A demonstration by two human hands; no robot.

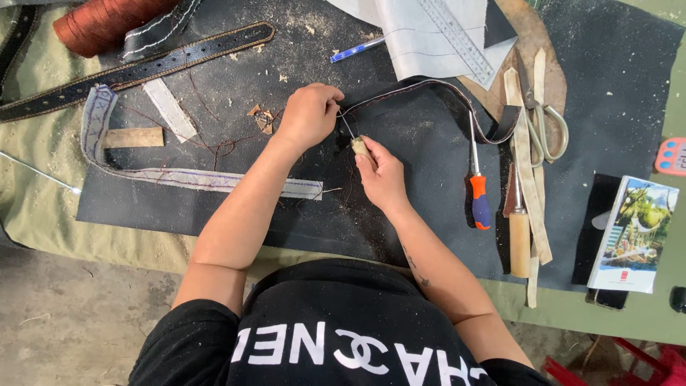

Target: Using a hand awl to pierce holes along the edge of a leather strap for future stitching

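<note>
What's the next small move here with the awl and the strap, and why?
Probably push the awl through the dark strap. The right hand grips its pale wooden handle with the metal tip against the strap end, which the left hand pinches down on the black mat.

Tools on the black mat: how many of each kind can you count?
Awl in the right hand: 1
Screwdriver, orange and blue handle: 1
Wooden-handled tool: 1
Scissors: 1
Ruler: 1
Blue pen: 1
Total: 6
</note>
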